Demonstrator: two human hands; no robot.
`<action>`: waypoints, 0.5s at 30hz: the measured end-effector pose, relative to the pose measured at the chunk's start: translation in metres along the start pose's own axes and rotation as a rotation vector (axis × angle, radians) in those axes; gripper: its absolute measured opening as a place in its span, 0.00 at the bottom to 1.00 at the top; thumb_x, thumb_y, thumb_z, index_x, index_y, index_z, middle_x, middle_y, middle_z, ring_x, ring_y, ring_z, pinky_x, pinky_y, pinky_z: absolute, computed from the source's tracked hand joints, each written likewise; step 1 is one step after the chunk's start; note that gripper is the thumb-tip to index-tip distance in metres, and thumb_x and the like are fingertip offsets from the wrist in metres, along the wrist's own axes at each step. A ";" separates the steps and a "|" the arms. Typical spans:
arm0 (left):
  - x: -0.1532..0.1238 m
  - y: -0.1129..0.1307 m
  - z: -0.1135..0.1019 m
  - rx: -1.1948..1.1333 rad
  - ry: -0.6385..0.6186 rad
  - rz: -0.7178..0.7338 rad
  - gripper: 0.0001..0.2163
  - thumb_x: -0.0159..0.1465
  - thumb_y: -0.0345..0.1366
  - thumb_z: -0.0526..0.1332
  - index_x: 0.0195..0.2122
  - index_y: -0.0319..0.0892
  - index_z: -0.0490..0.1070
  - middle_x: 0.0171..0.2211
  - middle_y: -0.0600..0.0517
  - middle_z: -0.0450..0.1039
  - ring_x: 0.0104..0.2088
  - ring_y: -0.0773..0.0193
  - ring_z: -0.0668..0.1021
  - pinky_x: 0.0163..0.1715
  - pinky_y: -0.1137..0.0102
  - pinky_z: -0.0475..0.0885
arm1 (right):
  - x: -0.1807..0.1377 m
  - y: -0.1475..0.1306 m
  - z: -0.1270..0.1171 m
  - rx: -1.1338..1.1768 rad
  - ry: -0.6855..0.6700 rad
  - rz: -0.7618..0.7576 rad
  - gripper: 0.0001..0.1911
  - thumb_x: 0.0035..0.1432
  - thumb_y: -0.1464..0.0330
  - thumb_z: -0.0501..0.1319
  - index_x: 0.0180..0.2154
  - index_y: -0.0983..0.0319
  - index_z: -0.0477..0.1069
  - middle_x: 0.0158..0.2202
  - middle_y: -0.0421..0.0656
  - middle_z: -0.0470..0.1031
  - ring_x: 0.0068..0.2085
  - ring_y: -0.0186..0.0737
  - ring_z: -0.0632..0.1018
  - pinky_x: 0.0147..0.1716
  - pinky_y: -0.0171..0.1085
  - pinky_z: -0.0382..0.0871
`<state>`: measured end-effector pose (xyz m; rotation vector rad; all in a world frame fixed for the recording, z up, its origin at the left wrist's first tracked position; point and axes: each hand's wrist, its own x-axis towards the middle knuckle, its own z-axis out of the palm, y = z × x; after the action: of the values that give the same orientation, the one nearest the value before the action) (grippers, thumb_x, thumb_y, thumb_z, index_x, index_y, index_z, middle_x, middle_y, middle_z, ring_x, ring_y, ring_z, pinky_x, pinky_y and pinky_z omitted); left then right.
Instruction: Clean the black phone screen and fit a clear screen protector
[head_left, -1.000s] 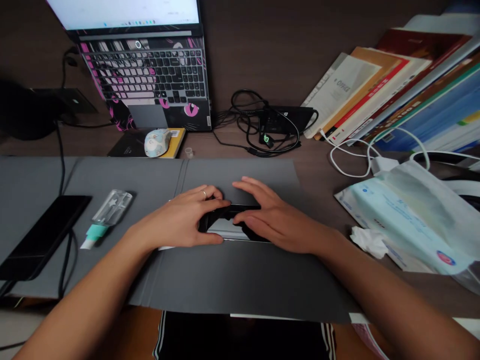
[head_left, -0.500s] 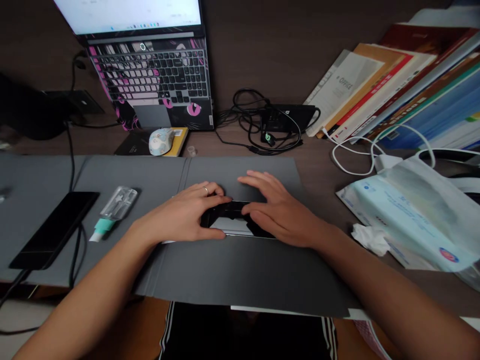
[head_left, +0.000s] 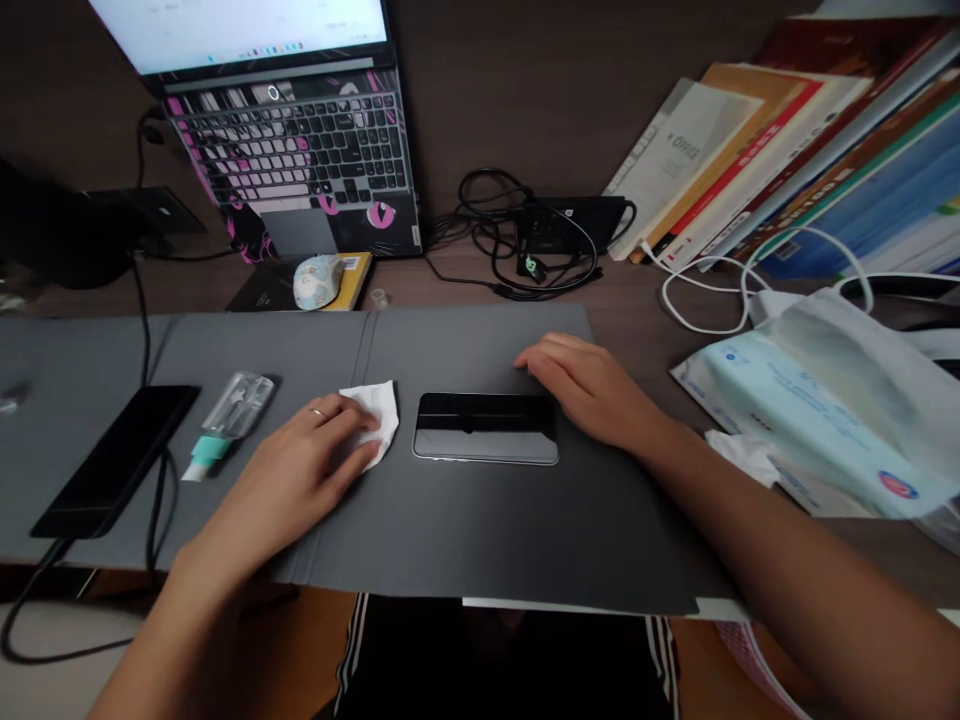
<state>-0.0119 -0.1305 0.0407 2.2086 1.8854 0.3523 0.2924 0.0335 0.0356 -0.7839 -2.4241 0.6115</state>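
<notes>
A smartphone lies face up on the dark grey desk mat, its glossy screen showing a pale reflection. To its left, my left hand, with a ring on one finger, has its bent fingers and thumb on a crumpled white tissue. The fingers close on the tissue, which rests partly under them. My right hand rests at the phone's upper right corner, its fingers curled together with nothing visible in them. Neither hand covers much of the phone.
A second phone with a cable and a clear spray bottle lie on the left. Behind stand a laptop, a mouse and a power adapter. Books and a tissue pack are on the right.
Both hands have come off the phone, leaving it lying on the mat. My left hand has moved left onto the tissue; my right hand has drawn back right, its fingers now curled.
</notes>
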 end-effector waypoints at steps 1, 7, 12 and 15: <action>0.001 0.000 0.001 -0.007 0.007 0.008 0.11 0.74 0.43 0.51 0.45 0.45 0.69 0.48 0.47 0.72 0.48 0.52 0.75 0.50 0.55 0.71 | 0.000 0.002 0.000 0.007 -0.023 0.020 0.21 0.74 0.62 0.45 0.40 0.61 0.74 0.38 0.45 0.76 0.43 0.45 0.76 0.48 0.43 0.67; 0.004 0.017 -0.004 -0.045 0.179 0.051 0.09 0.73 0.39 0.52 0.40 0.44 0.69 0.46 0.48 0.73 0.47 0.55 0.76 0.49 0.58 0.71 | 0.002 0.006 0.000 0.044 -0.019 0.043 0.20 0.72 0.64 0.46 0.37 0.61 0.75 0.36 0.45 0.75 0.41 0.43 0.76 0.45 0.41 0.65; 0.010 0.047 0.004 -0.049 0.197 0.185 0.08 0.74 0.35 0.52 0.43 0.43 0.70 0.51 0.47 0.75 0.51 0.57 0.77 0.53 0.58 0.73 | 0.003 0.007 0.001 0.072 0.007 0.057 0.20 0.72 0.64 0.46 0.38 0.62 0.75 0.35 0.44 0.75 0.39 0.42 0.75 0.43 0.40 0.65; 0.011 0.061 0.014 0.025 0.109 0.244 0.12 0.75 0.37 0.51 0.52 0.42 0.71 0.57 0.45 0.73 0.56 0.54 0.76 0.56 0.55 0.73 | 0.003 0.009 0.002 0.082 0.009 0.053 0.20 0.71 0.64 0.47 0.38 0.61 0.76 0.35 0.43 0.74 0.39 0.41 0.74 0.43 0.39 0.64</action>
<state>0.0516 -0.1288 0.0470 2.4891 1.6803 0.5027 0.2926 0.0416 0.0302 -0.8169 -2.3607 0.7219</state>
